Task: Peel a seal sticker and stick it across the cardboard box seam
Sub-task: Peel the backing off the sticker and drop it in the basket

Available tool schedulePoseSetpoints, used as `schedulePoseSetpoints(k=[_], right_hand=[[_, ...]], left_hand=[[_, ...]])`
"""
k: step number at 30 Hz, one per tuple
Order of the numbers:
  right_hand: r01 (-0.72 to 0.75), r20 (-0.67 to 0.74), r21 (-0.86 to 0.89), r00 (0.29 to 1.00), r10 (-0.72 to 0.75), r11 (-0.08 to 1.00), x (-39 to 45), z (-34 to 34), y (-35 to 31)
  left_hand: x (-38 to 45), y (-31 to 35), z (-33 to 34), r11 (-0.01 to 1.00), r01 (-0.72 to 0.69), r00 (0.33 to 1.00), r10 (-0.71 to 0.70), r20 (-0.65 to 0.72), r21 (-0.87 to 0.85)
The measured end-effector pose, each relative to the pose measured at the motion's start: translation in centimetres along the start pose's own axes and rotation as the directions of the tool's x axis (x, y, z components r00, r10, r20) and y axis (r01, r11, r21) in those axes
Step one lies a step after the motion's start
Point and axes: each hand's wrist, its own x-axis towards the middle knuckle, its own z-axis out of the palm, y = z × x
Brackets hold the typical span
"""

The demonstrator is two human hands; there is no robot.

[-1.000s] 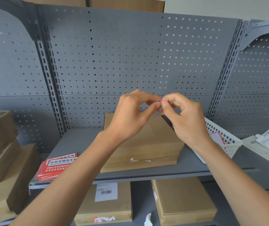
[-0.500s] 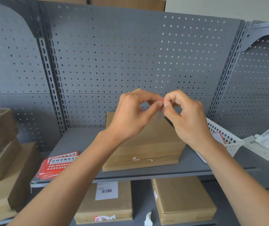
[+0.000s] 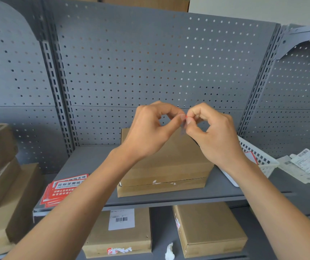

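Both hands were up in front of the pegboard, pinched together right above the cardboard box. Left hand had thumb and forefinger closed on the seal sticker, and the right hand was pinching the same little thing from the other side, fingertips of the two hands basically touching. Honestly you could only see a tiny red edge of the sticker and a bit of greyish translucent strip hanging down between the fingers, so how far it was peeled I couldn't tell. The box sat flat on the grey shelf, below and behind the hands, with its seam running along the front face and a couple of white scraps stuck on it. A stack of red stickers lay on the shelf to the left of the box, a white basket sat just to its right. More boxes were on the lower shelf.
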Motion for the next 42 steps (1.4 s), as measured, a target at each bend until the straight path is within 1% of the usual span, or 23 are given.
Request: schedulePoseSetpoints(k=[6, 10, 14, 20, 25, 31, 34, 38, 42], right_hand=[[-0.102, -0.027, 0.100, 0.994, 0.105, 0.990, 0.0, 0.2, -0.1], [-0.189, -0.032, 0.200, 0.979, 0.199, 0.961, 0.3, -0.1, 0.3], [-0.243, -0.026, 0.258, 0.966, 0.258, 0.935, 0.5, -0.3, 0.7], [-0.321, -0.044, 0.303, 0.936, 0.350, 0.897, 0.8, -0.7, 1.6], [-0.390, -0.076, 0.324, 0.897, 0.435, 0.862, 0.9, -1.3, 2.4], [-0.431, -0.101, 0.348, 0.866, 0.491, 0.832, 1.1, -2.2, 3.5], [-0.441, -0.112, 0.333, 0.859, 0.499, 0.834, 1.0, -2.7, 4.1], [-0.462, -0.131, 0.309, 0.845, 0.518, 0.831, 0.9, -3.6, 4.9], [-0.496, -0.179, 0.259, 0.819, 0.545, 0.829, 0.7, -5.5, 6.4]], left_hand=[[0.1, -0.2, 0.0, 0.986, 0.129, 0.992, -0.130, 0.000, -0.101], [0.3, -0.4, -0.6, 0.946, 0.239, 0.970, -0.245, -0.002, -0.219], [0.7, -1.1, -1.3, 0.906, 0.305, 0.944, -0.328, -0.033, -0.293], [0.7, -2.1, -2.2, 0.883, 0.356, 0.912, -0.399, -0.093, -0.306], [0.6, -3.0, -3.2, 0.849, 0.401, 0.868, -0.473, -0.154, -0.344], [0.7, -3.9, -3.8, 0.828, 0.418, 0.817, -0.522, -0.243, -0.375], [0.8, -4.3, -3.9, 0.826, 0.426, 0.799, -0.535, -0.274, -0.370], [0.7, -4.5, -3.4, 0.850, 0.421, 0.810, -0.510, -0.289, -0.317], [0.6, -4.0, -2.9, 0.883, 0.388, 0.838, -0.457, -0.298, -0.265]])
